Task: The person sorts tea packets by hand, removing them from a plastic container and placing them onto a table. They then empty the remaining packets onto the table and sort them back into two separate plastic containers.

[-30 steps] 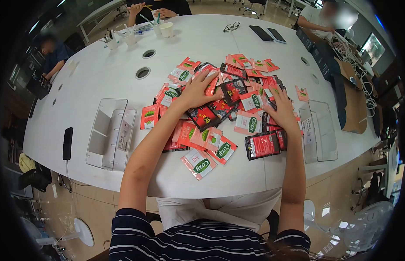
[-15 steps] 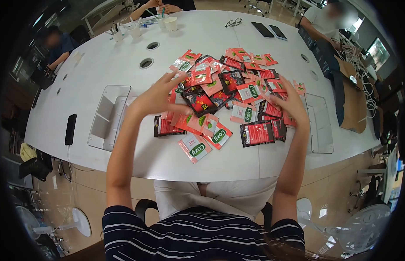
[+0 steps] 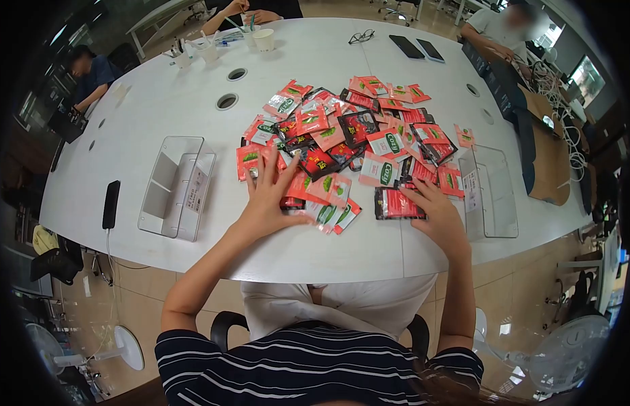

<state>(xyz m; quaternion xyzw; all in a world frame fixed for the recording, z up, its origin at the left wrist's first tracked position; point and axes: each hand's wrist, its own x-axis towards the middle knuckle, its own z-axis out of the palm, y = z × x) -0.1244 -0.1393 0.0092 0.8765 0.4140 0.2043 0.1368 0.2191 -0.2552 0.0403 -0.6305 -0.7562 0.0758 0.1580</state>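
Observation:
A loose pile of small red, pink and black packets lies spread over the middle of the white table. Several of them carry a green "Cozy" label. My left hand, fingers spread, rests against the packets at the pile's lower left. At the lower right my right hand has its fingers apart, the tips on a red and black packet. Neither hand is closed round anything. To the left of the pile is a clear divided bin, and on the right another clear bin.
A black phone with a cable lies at the left edge. Farther back are cups, glasses and two phones. Cardboard boxes and cables line the right edge. Other people sit around the table.
Both hands have moved down toward me, from the pile's sides to its near edge. The near packets have shifted and are bunched closer together. Both clear bins are less covered by my arms.

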